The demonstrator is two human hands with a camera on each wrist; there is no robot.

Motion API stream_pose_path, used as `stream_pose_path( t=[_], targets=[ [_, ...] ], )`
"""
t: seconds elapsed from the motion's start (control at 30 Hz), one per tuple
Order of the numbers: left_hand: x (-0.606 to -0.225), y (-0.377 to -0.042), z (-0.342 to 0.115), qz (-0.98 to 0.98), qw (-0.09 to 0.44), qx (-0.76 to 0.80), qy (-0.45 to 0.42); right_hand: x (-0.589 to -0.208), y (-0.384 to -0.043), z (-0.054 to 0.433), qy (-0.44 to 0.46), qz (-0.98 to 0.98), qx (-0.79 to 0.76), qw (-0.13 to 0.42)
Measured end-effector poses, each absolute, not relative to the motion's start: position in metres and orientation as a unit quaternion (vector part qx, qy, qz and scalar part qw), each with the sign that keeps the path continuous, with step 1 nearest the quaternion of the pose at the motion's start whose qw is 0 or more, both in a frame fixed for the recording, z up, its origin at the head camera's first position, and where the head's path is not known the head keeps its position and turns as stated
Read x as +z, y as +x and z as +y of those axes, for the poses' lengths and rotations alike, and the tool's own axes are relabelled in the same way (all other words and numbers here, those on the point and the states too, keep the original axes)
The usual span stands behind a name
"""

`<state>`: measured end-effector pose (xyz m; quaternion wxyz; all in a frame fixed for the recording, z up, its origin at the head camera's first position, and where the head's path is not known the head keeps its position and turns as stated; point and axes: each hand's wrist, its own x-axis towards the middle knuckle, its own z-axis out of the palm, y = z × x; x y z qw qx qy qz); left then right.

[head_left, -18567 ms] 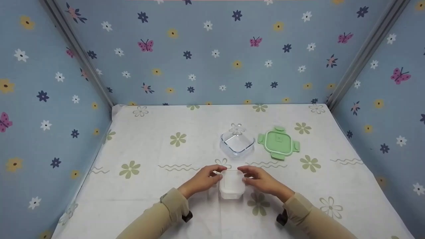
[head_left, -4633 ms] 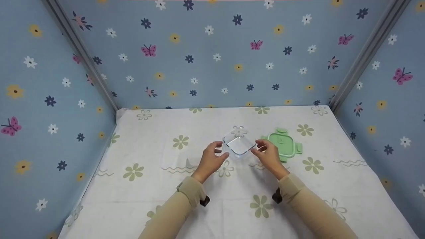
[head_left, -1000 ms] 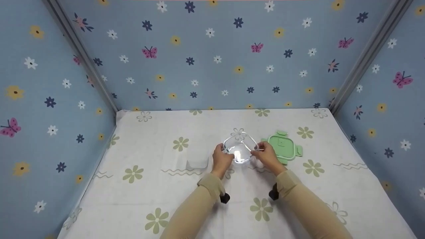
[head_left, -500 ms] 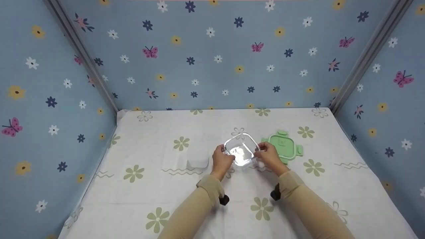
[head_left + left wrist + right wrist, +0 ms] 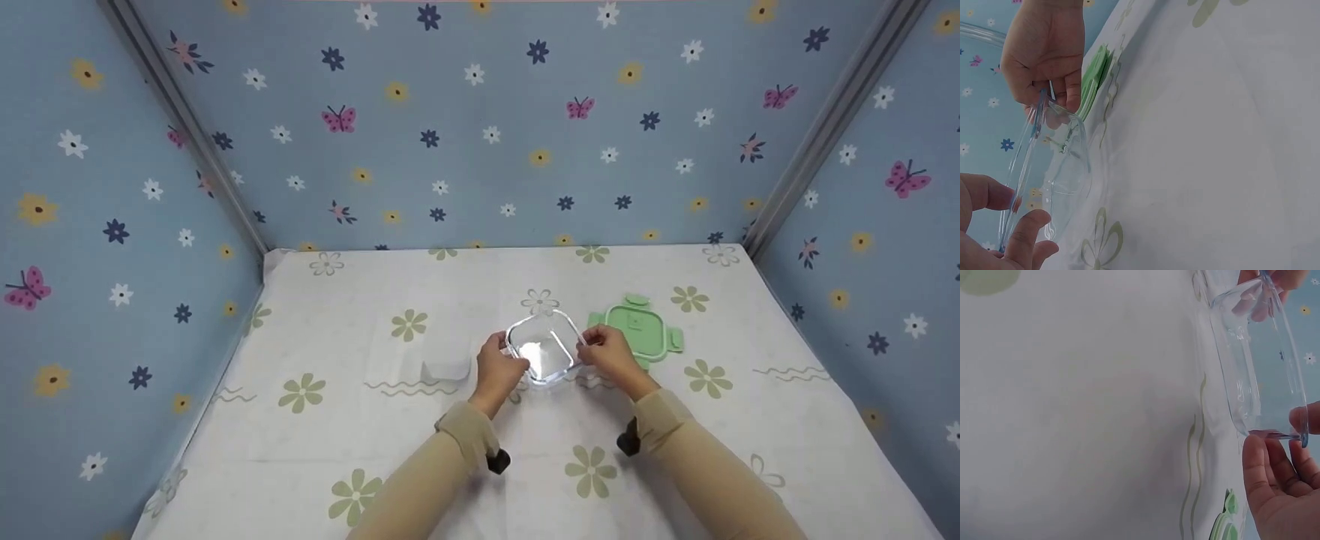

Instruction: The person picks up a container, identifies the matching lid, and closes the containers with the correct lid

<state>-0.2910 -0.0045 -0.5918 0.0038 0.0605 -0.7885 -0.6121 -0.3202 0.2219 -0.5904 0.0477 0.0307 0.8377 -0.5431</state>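
Both hands hold a clear square glass food container (image 5: 551,367) by its rim, on opposite sides. My left hand (image 5: 499,371) pinches the left edge, thumb over the rim and fingers on the outer wall. At the right edge my right hand (image 5: 611,356) does the same. In the left wrist view the glass container (image 5: 1067,174) hangs close over the tablecloth, nothing inside it. The right wrist view shows the right fingers (image 5: 1258,467) under the rim and against the glass wall.
A green lid (image 5: 637,330) with clip flaps lies just behind the right hand. To the left of the left hand stands a small white box (image 5: 448,366), hard to see against the white flowered tablecloth (image 5: 300,465). Blue patterned walls (image 5: 480,150) enclose the back and sides.
Earlier both hands were at the small white box, which then moved to the left. They took hold of the glass container, and over the last second it has moved slightly towards me.
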Motion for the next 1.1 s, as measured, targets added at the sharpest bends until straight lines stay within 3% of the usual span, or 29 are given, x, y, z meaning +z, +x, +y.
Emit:
stream_pose_path(
  t=[1.1],
  targets=[
    [-0.577, -0.271, -0.026, -0.829, -0.047, -0.557, 0.003, -0.582, -0.29, 0.219, 0.016, 0.833, -0.545, 0.095]
  ],
)
